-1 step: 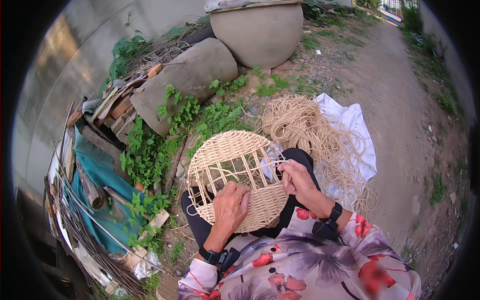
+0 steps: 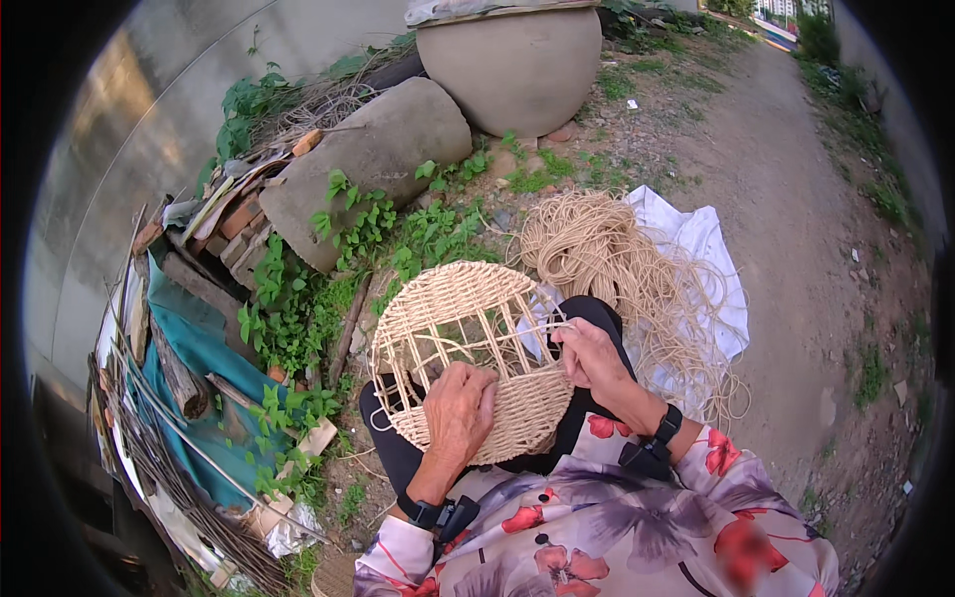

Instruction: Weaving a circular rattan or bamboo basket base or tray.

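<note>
A round, flat wicker panel of pale twisted cord rests across my lap. Dense weave fills its far and near parts, while bare spokes cross the open band between them. My left hand is closed over the near weave at the edge of the open band, its fingertips hidden by the hand itself. At the right rim, my right hand pinches a thin strand of cord. A loose strand also runs across the spokes toward my left hand.
Beyond my right knee, a big heap of loose cord lies partly on a white sheet. A concrete cylinder and a large round vat stand ahead. Sticks, bricks and a teal tarp are piled left; a dirt path runs right.
</note>
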Motion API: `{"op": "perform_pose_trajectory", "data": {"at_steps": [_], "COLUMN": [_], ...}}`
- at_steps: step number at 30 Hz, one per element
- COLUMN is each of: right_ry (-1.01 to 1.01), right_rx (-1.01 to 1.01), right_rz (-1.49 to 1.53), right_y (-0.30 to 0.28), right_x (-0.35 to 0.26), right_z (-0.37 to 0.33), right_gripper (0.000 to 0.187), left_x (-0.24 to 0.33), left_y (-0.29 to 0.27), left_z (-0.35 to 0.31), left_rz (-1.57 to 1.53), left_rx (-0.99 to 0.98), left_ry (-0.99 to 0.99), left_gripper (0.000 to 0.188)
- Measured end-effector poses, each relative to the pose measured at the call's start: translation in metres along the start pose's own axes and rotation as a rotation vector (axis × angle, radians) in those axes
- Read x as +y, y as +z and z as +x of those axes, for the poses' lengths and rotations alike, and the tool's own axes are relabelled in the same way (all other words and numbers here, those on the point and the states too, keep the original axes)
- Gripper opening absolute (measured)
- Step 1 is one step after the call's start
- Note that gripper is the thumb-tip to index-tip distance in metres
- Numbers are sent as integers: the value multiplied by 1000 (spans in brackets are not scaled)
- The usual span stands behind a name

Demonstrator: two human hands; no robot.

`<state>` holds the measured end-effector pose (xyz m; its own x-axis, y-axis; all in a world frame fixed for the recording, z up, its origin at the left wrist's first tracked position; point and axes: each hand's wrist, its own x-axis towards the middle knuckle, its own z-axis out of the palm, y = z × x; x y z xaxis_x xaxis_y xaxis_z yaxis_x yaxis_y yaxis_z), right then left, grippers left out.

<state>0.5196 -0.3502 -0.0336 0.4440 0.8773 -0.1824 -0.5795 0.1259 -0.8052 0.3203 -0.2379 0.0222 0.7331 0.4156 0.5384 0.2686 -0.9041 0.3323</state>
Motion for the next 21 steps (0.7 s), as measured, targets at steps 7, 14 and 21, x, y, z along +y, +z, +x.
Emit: {"op": "perform_pose_trajectory", "data": {"at_steps": [7, 14, 21], "right_ry": [-106, -247, -206], "right_rx": [80, -73, -141], "right_rz": [-167, -52, -152], "right_y": [-21, -3, -19], "right_x": [-23, -42, -50], "right_z": [-9, 3, 14], "right_gripper": [45, 39, 33], "left_x": [15, 21, 23], "left_y": [21, 43, 41], "left_z": [16, 21, 26], "left_rz": [-18, -69, -37], "left_rx": [-54, -27, -31], "left_ry": [142, 47, 29], "left_gripper": [12, 10, 9]}}
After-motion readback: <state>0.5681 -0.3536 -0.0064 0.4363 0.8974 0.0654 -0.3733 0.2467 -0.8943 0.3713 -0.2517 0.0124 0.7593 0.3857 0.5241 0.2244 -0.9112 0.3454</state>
